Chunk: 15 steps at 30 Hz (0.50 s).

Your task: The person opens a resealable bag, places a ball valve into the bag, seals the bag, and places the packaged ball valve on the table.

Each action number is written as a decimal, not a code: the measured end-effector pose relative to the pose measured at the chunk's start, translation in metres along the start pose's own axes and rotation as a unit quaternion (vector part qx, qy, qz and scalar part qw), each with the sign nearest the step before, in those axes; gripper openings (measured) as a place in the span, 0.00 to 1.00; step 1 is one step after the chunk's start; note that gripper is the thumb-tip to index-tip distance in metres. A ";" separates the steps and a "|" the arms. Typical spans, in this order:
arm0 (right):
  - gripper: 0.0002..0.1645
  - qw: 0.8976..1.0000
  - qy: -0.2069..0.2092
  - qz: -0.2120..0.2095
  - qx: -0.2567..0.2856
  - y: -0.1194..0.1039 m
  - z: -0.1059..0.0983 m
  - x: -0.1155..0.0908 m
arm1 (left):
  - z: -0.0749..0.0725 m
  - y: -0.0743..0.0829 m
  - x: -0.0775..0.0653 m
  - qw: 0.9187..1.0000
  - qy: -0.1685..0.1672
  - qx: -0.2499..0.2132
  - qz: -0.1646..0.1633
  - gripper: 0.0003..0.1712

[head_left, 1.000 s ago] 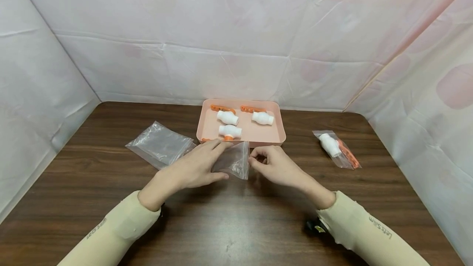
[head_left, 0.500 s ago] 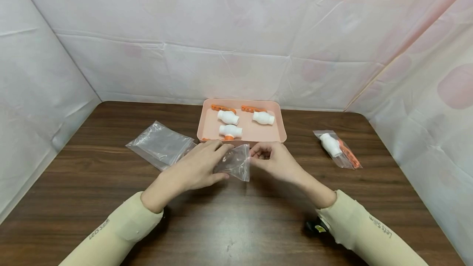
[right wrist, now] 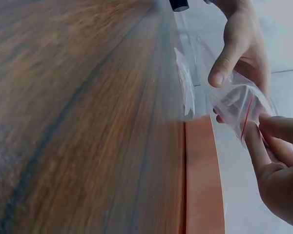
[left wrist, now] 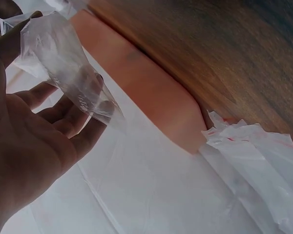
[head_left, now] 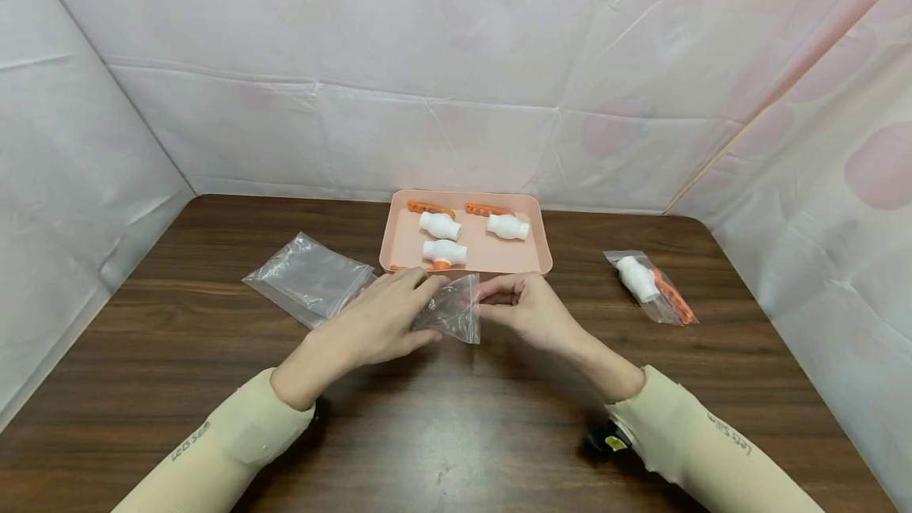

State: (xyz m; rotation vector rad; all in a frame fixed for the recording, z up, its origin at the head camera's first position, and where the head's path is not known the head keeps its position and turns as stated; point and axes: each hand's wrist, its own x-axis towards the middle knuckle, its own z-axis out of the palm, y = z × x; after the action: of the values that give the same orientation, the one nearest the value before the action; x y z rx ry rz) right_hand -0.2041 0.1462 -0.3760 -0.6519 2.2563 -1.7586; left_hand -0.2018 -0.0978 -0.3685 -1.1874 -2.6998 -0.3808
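Observation:
In the head view a small clear zip bag [head_left: 457, 313] is held up between both hands, in front of the pink tray. My left hand [head_left: 374, 319] holds it from the left, thumb on the near side and the other fingers behind it, as the right wrist view shows. At the bag's right end, my right hand [head_left: 537, 313] pinches the mouth beside the red zip line, between thumb and forefinger. The film [left wrist: 58, 48] bulges loosely across the left fingers in the left wrist view. Nothing shows inside this bag.
Behind the hands, the pink tray [head_left: 543, 260] holds white valve bodies [head_left: 508, 227] and orange handles [head_left: 488, 210]. Flat clear bags [head_left: 302, 275] lie to the left. At the right lies a bag [head_left: 651, 287] containing a white valve body and an orange handle. Fabric walls enclose the table.
My right thumb and forefinger have closed in on the bag's mouth and moved slightly left. The left hand has hardly moved; the tray and other bags look the same.

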 end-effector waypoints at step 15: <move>0.24 0.995 -0.015 -0.053 -0.079 -0.001 -0.002 -0.003 | 0.001 -0.003 -0.002 1.000 -0.020 -0.022 -0.008 0.43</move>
State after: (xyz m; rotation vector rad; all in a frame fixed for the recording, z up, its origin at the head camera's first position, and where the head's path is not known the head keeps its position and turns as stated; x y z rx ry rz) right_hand -0.2018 0.1489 -0.3749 -0.8368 2.3994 -1.6129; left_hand -0.2025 -0.1006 -0.3701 -1.1981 -2.7492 -0.4264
